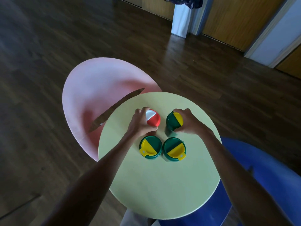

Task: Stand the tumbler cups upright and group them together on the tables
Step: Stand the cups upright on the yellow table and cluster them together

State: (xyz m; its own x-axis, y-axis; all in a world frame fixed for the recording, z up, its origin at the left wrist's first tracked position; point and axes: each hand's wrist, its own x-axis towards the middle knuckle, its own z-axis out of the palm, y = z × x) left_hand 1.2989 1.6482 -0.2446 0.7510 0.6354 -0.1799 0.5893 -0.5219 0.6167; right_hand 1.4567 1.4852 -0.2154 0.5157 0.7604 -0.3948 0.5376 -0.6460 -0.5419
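The red cup (152,119) stands on the green worktop (156,185), with the left grip (140,123) wrapped round its left side. Just beside it, the right grip (187,122) pinches a green cup (174,120). Two more green cups (150,147) stand close together, nearer the person.

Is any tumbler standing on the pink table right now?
No, all four tumblers stand on the green table; the pink table holds none.
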